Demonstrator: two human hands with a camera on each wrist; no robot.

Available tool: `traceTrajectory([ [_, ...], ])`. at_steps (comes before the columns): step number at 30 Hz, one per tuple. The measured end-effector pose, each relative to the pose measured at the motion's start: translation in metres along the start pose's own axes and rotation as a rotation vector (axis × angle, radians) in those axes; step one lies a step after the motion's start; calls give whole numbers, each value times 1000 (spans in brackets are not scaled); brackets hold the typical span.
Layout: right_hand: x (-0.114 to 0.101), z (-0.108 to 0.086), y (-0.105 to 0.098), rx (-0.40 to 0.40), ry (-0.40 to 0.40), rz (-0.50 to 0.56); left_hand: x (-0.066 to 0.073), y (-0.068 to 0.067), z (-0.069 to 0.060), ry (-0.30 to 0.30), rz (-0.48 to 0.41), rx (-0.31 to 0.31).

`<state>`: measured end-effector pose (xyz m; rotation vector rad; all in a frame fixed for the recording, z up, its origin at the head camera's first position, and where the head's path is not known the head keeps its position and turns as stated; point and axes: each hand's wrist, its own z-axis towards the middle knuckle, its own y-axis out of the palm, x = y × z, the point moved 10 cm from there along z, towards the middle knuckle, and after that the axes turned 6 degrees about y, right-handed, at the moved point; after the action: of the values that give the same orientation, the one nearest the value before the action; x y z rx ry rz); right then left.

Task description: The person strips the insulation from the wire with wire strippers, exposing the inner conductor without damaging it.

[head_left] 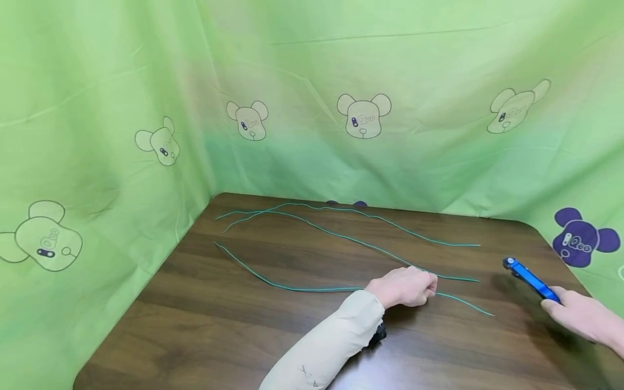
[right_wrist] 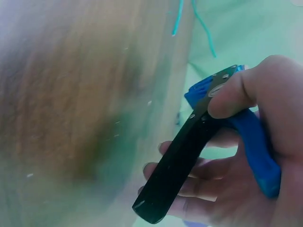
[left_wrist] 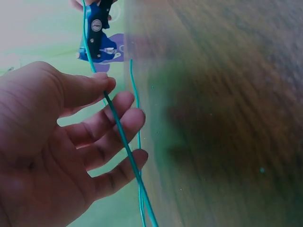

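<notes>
In the head view my left hand (head_left: 404, 286) is over the table, gripping the nearest thin green wire (head_left: 312, 290). The left wrist view shows the thumb and index finger pinching that wire (left_wrist: 124, 137), which slants past the other, loosely spread fingers. At the right, my right hand (head_left: 580, 317) holds a blue and black wire stripper (head_left: 533, 280), its head raised and pointing away to the left. Seen from the right wrist, the thumb lies against the body of the stripper (right_wrist: 175, 170) and the two handles are spread apart. The tool and the wire are apart.
Two more green wires lie farther back on the brown wooden table (head_left: 195, 325): a middle wire (head_left: 336, 234) and a far wire (head_left: 404, 228), crossing near their left ends. A green curtain (head_left: 302, 157) with bear-head prints hangs behind and beside the table.
</notes>
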<state>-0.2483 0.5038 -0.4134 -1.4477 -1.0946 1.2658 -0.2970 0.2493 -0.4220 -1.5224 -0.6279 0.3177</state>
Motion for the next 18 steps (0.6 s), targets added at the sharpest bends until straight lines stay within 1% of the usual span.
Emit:
traceTrajectory([
  [6,-11,0,-15,67,-16,28,-2,-7,-3,6,-52,42],
  [10,-20,0,-24,104,-21,41,-3,-12,-5,15,-62,70],
  [15,-35,-2,-37,170,-45,85,-6,-18,-8,24,-85,113],
  [18,-43,-1,-42,161,-31,103,-7,-21,-11,33,-116,138],
])
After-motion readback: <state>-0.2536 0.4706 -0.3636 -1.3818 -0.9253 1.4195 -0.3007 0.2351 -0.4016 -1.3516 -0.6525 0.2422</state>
